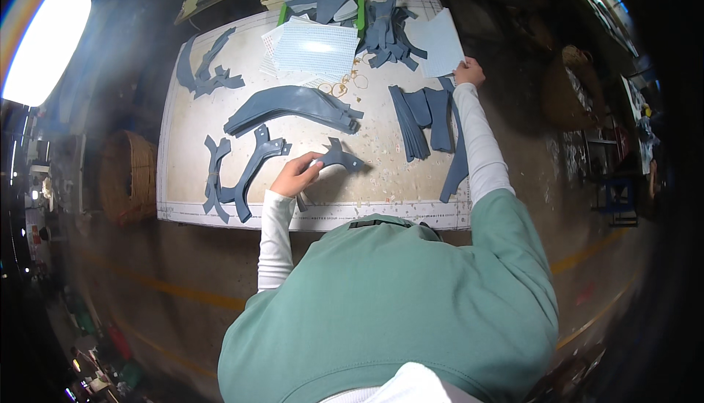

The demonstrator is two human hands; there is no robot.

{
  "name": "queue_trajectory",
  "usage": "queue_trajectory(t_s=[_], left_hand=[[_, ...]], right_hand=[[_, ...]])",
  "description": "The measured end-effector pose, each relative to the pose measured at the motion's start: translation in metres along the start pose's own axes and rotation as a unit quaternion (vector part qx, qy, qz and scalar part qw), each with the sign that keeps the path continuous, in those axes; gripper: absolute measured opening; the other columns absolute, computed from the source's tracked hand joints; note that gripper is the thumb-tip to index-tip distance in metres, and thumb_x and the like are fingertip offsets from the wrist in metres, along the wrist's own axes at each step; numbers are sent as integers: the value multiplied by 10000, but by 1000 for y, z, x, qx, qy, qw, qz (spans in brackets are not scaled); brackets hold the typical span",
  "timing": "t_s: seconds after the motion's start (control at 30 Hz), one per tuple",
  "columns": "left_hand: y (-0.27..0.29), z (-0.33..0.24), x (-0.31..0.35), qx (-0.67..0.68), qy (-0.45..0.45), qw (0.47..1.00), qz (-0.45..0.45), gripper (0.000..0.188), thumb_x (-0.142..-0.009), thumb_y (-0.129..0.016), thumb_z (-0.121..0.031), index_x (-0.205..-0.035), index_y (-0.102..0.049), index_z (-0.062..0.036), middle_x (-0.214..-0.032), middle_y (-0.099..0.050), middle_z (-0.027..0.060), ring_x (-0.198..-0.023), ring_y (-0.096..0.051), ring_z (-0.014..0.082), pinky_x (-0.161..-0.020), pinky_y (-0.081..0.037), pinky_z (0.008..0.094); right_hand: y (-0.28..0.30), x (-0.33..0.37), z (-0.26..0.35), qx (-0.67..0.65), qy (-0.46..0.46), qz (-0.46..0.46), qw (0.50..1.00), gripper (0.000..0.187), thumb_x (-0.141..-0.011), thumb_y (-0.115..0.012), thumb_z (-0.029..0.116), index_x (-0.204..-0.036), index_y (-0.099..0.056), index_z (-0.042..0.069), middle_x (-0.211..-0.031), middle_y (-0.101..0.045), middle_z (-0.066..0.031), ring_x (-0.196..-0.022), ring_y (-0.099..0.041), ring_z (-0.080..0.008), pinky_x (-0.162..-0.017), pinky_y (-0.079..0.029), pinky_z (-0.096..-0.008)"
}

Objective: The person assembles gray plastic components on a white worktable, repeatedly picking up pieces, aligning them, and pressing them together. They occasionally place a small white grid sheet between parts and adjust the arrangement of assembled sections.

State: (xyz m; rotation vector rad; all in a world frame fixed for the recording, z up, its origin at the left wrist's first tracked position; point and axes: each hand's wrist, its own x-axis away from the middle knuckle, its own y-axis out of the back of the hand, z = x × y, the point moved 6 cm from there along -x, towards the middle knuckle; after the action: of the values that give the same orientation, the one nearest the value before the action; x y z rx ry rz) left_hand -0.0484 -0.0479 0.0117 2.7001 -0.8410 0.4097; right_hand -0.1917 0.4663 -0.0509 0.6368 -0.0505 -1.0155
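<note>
The left hand (295, 176) pinches a curved blue-grey leather piece (339, 157) lying on the cutting mat (381, 183), fingers clamped on it. The right hand (469, 73) rests at the mat's far edge, fingers curled; grip unclear.

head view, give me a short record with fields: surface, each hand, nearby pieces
surface: pale cutting mat
left hand: fingers pinch a small grey-blue cut piece
right hand: stretched to the mat's far right, on a pale blue sheet
nearby: stack of long curved pieces, pile of strips, white mesh sheets
</note>
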Motion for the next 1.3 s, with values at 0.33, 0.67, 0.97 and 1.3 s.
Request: queue_trajectory(t_s=[0.33,0.67,0.97,1.3], left_hand=[[25,-22,51,161,-40,983,-81,316,-974,-496,-165,-1261,-471,-33,-750,-558,15,-548,-474,66,-504,-392,205],[-20,-22,15,130,-35,990,-44,304,-978,-492,-180,-1268,-470,-88,-662,-442,-46,-531,-400,35,-478,-317,192],[58,18,67,-32,9,976,-217,174,-905,-618,-150,-1036,-625,-35,-759,-602,-18,-670,-548,45,-604,-441,206],[172,77,77,-201,56,919,-334,167,-852,-663,-196,-994,-707,-119,-662,-628,5,-604,-546,63,-571,-424,226]], right_hand=[[-2,76,79,184,158,64,968,401,-796,-712,305,-1105,-647,58,-1031,-671,-102,-1030,-611,-278,-900,-481,-382],[-1,312,154,-305,-158,697,630,471,-888,-651,332,-1217,-561,7,-1049,-643,-93,-955,-613,-105,-735,-522,-240],[-40,343,197,-327,-121,669,656,153,-814,-720,74,-908,-652,-26,-787,-662,-61,-653,-666,-120,-580,-534,-181],[-126,403,229,-241,13,650,721,297,-828,-651,61,-1120,-629,20,-1013,-656,-119,-836,-673,-179,-716,-559,-245]])
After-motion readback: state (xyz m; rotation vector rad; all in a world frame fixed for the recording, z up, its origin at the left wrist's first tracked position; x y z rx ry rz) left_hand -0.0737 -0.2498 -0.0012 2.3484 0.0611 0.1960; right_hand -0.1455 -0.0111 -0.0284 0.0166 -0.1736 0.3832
